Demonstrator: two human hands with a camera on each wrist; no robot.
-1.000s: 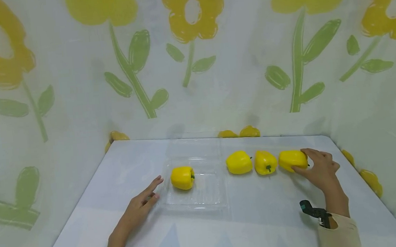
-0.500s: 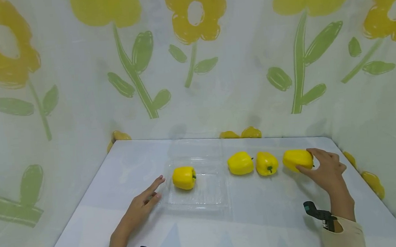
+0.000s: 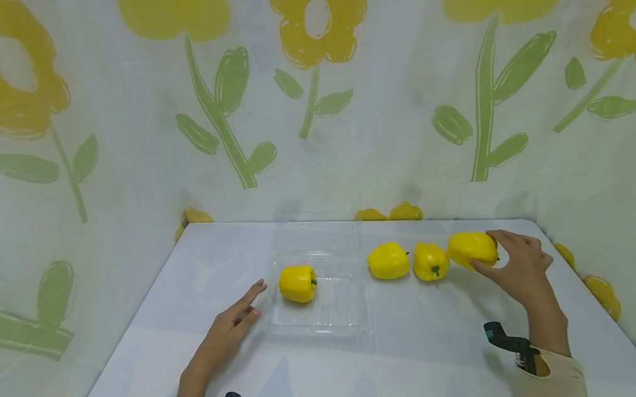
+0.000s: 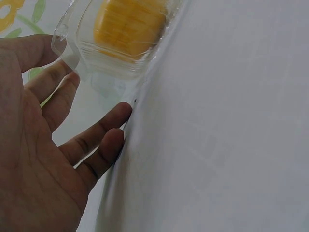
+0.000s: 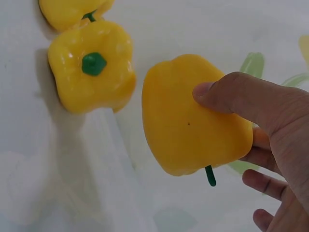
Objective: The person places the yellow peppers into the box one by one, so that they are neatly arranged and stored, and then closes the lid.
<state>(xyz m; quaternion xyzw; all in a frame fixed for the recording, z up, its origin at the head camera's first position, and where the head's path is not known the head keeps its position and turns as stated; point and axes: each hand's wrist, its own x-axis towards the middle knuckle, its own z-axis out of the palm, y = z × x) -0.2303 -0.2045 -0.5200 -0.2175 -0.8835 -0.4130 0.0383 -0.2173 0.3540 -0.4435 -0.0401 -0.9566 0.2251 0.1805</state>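
Observation:
My right hand (image 3: 522, 266) pinches a yellow bell pepper (image 3: 472, 249) between thumb and fingers. In the right wrist view that held pepper (image 5: 190, 116) hangs above the table, its green stem pointing down. Beside it lie two more yellow peppers, a middle one (image 3: 430, 262) with its stem facing me and a left one (image 3: 388, 261) on its side. A clear plastic clamshell box (image 3: 328, 314) stands with its lid laid back, one yellow pepper (image 3: 297, 284) inside at the left. My left hand (image 3: 222, 333) has its fingers extended at the box's left edge, fingertips by the rim (image 4: 72, 46).
A white table (image 3: 423, 366) with a faint pattern carries everything. Behind it and along both sides hangs a pale cloth (image 3: 391, 123) printed with yellow flowers and green leaves. Dark camera mounts sit on both wrists, the right one (image 3: 512, 342) near the sleeve.
The right hand has raised the rightmost pepper off the table, shifting first slightly right, then back left. The left hand stays by the box; the view has shifted slightly.

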